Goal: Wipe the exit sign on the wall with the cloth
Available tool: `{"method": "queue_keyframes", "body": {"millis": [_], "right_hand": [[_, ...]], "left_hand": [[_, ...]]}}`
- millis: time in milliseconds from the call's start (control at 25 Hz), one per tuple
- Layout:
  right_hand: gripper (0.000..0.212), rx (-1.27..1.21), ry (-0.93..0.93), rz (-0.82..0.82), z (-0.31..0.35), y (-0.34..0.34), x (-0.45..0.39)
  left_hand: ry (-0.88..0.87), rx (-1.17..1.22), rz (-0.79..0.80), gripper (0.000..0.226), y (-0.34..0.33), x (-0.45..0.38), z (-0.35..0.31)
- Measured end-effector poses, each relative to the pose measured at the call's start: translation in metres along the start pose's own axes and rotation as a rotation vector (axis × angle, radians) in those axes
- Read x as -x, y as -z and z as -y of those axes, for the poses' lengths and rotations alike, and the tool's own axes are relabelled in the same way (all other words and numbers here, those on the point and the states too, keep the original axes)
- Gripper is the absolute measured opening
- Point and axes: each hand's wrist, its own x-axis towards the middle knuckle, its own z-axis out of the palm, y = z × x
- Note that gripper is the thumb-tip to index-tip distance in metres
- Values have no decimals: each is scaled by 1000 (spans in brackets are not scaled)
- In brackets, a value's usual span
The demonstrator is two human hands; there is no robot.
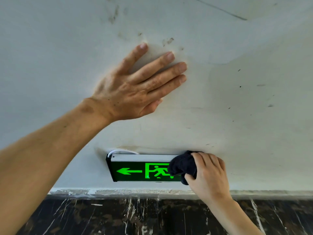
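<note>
Wiping underway: right hand (209,175) grips bunched dark cloth (183,165) against right end of exit sign (135,170), low on wall (237,82). Left hand (135,85) flat, fingers spread, bracing above. Next: sweep cloth leftward.

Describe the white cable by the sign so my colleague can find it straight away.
Start at the exit sign low on the pale wall. At its top left corner, a thin white cable loops out and arcs right along the wall. It is the only curved white line there.
</note>
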Motion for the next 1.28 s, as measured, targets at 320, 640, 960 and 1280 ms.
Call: {"method": "queue_keyframes", "body": {"millis": [320, 640, 960, 1280], "right_hand": [[49, -124, -207, 37, -3, 10, 10], [37, -966, -889, 293, -41, -5, 76], [47, -1230, -959, -157, -60, 8, 61], [50, -1204, -814, -172, -46, -5, 19]], "left_hand": [[8, 11, -22, 60, -1, -1, 0], [-2, 4, 0, 62, 0, -1, -1], [2, -23, 10, 65, -1, 1, -1], [0, -52, -5, 69, -5, 2, -1]]}}
